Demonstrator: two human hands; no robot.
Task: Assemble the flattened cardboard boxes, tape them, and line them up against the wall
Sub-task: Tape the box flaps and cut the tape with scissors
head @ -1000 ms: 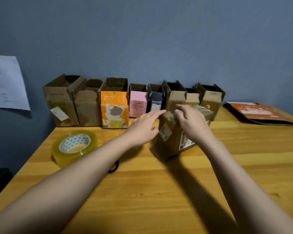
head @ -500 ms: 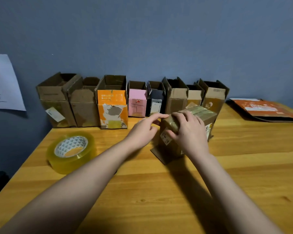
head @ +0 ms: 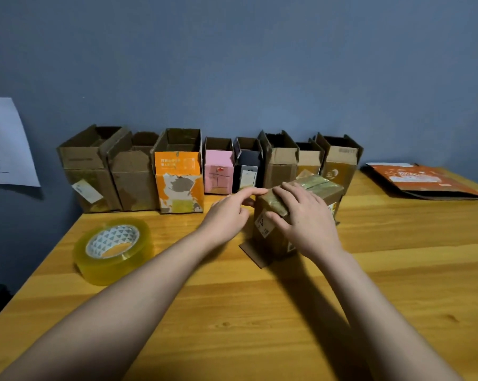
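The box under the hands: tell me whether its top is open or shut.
Shut. The box has its top flaps folded flat with glossy tape across them, and the right hand presses on that top.

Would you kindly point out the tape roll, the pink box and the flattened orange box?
tape roll (head: pixel 112 250), head view, on its clear yellowish outer band.
pink box (head: pixel 219 171), head view, on its pink front face.
flattened orange box (head: pixel 422 180), head view, on its orange top face.

left hand (head: pixel 227 213) forefinger extended; right hand (head: pixel 305 218) flat, fingers spread.
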